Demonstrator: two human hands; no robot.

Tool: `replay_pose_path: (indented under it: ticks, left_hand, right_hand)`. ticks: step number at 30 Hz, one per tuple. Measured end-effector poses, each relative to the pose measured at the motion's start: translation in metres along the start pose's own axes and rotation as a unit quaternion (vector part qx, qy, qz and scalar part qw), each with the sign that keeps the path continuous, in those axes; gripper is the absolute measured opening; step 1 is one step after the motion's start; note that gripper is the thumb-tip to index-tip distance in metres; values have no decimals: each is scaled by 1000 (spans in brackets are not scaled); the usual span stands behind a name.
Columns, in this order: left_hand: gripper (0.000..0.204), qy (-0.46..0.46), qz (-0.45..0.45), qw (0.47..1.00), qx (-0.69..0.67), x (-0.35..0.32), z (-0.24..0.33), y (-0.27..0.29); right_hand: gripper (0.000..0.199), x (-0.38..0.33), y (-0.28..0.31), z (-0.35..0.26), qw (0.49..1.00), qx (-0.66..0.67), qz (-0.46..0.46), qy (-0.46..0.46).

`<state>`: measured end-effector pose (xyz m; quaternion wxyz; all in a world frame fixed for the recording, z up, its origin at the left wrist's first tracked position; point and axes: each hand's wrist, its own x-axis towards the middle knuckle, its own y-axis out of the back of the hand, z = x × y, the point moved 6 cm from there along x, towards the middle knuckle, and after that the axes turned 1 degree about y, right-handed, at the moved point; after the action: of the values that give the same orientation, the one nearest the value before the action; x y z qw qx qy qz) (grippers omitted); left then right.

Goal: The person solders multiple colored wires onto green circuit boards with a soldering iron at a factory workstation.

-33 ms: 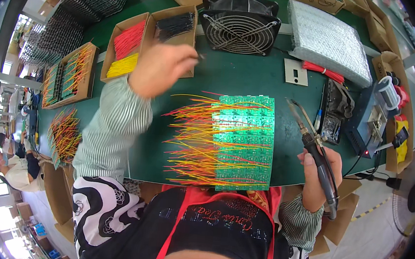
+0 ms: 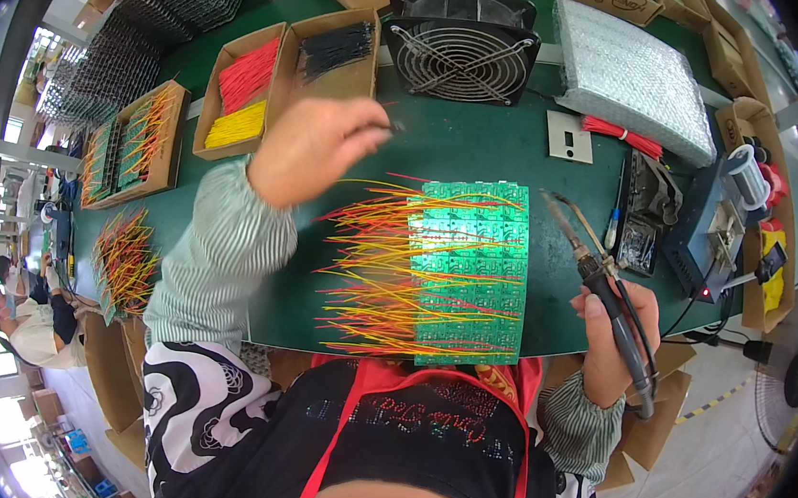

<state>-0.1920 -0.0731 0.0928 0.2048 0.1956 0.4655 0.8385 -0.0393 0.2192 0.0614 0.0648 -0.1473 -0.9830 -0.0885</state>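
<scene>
My left hand (image 2: 318,145) is raised over the green table (image 2: 485,152), just in front of a cardboard box of black wires (image 2: 337,46). Its fingertips pinch a short black wire (image 2: 389,128). My right hand (image 2: 606,341) grips a soldering iron (image 2: 598,278) by its dark handle, with the tip pointing up and left near the right edge of a panel of green circuit boards (image 2: 469,270). Many red and yellow wires (image 2: 369,265) stick out from the panel to the left.
A box of red and yellow wires (image 2: 241,95) stands beside the black-wire box. Behind are a black fan (image 2: 461,49) and a bubble-wrap pad (image 2: 628,69). A soldering station (image 2: 708,231) and solder spool (image 2: 744,177) are right. Wired boards (image 2: 124,256) lie left; another person (image 2: 18,318) sits beyond.
</scene>
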Motion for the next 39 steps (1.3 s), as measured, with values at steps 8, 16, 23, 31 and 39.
replay_pose_path:
  ticks: [8,16,23,31,39]
  left_hand:
    - [18,5,-46,997,-68,-32,30,-38]
    - [20,49,-78,989,-114,-24,17,-48]
    - [21,67,-95,981,-157,-21,13,-51]
    - [26,65,-88,980,-169,-19,12,-51]
    - [21,43,-91,981,-168,-18,9,-53]
  right_hand:
    - [22,8,-24,-13,991,79,-86,-69]
    - [19,17,-52,-17,987,46,-143,-54]
    - [17,28,-63,-12,987,8,-150,-51]
    - [17,32,-68,-7,987,16,-149,-63]
    - [19,34,-69,-4,984,10,-157,-90]
